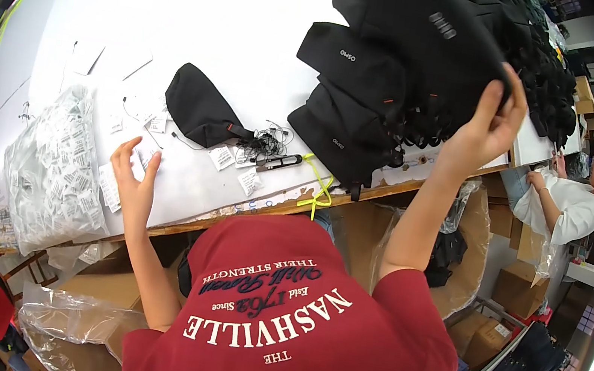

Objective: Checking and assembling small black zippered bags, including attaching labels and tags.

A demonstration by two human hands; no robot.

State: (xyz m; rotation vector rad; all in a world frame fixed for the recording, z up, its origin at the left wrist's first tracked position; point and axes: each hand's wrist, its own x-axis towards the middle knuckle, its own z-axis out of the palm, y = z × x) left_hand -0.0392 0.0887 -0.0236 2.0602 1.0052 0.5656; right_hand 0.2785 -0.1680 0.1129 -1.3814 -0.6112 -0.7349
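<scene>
At the upper right, my right hand [494, 122] is closed on the edge of a black fabric pouch [410, 30], with the thumb on the near side. The pouch is raised over a heap of similar black pouches [362, 69] and is slightly blurred. My left hand [135, 176] is open and holds nothing, fingers spread beside a few small white tags [156, 122] on the white table. One single black pouch [202, 105] lies between my hands. Against its right end is a tangle of thin black cords [263, 143], with white printed tags [222, 157] below.
A clear bag of printed tags [52, 170] stands at the left. A small black tool [281, 163] and yellow ribbon [322, 193] lie near the table's front edge. Plastic-lined cardboard boxes [472, 263] stand below. A person in white [574, 209] is at the right; another in red sits far left.
</scene>
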